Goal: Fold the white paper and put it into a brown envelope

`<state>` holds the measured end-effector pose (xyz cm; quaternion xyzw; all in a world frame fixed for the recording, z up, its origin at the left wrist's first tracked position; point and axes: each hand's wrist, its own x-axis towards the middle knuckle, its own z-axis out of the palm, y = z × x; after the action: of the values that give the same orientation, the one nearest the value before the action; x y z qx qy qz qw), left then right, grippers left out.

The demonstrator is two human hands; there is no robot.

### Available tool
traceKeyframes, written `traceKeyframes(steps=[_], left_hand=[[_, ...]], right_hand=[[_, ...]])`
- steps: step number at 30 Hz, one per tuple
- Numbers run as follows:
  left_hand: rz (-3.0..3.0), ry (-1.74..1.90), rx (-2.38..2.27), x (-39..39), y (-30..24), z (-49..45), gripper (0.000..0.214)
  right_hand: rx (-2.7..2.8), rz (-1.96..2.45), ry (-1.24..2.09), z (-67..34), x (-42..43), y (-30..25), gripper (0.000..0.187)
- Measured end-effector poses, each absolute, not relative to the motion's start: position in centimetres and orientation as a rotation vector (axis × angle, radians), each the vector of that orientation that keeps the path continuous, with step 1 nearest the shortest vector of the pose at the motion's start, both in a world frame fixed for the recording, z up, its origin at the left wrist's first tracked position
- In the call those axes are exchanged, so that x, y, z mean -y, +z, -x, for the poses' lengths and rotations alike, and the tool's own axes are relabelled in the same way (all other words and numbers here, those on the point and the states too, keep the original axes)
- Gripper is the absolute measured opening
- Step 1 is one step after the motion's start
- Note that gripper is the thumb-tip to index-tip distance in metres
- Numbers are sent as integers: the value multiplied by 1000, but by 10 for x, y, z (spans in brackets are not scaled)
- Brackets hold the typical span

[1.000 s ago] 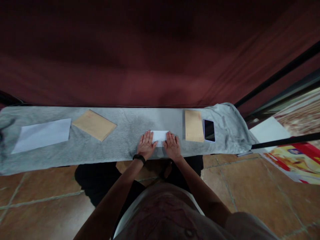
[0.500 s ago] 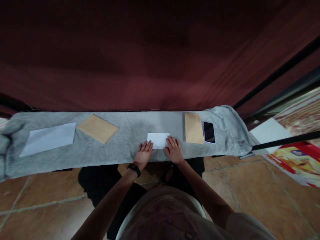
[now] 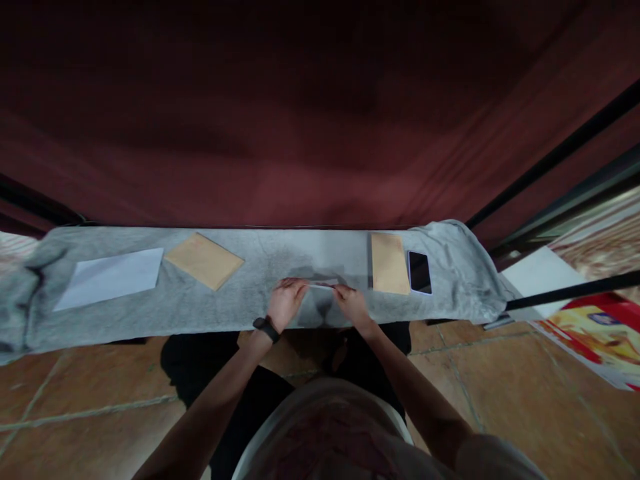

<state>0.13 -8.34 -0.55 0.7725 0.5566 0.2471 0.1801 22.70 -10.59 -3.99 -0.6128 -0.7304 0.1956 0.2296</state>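
A small folded white paper (image 3: 321, 285) is lifted off the grey cloth (image 3: 260, 267) and seen nearly edge-on. My left hand (image 3: 283, 303), with a black watch at its wrist, pinches the paper's left end. My right hand (image 3: 352, 303) pinches its right end. Both hands hover just above the cloth near its front edge, at the middle of the bench. The paper casts a dark shadow on the cloth below.
A tan envelope (image 3: 389, 263) and a black phone (image 3: 419, 272) lie to the right of my hands. Another tan envelope (image 3: 205, 260) and a white sheet (image 3: 113, 277) lie to the left. A dark red curtain hangs behind. The floor is brown tile.
The white paper lay flat on the cloth under my fingertips. Both hands have since closed on its ends and raised it off the cloth, tilting it edge-on.
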Motion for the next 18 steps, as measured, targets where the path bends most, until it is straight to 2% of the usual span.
traceKeyframes(steps=[3, 6, 8, 13, 18], left_hand=[[-1596, 1053, -1502, 76, 6, 2, 32], [-1210, 1010, -1316, 76, 1, 3, 40], [-1148, 952, -1319, 80, -10, 0, 37], [-1144, 864, -1634, 87, -39, -18, 21], [-1170, 742, -1777, 81, -52, -31, 27]], right_hand=[[1849, 1624, 750, -229, 95, -24, 23], [1647, 1540, 894, -227, 83, -18, 24], [1549, 1558, 897, -226, 75, -22, 23], [1501, 1715, 717, -222, 64, -41, 33], [1856, 1714, 377, -192, 80, -62, 43]])
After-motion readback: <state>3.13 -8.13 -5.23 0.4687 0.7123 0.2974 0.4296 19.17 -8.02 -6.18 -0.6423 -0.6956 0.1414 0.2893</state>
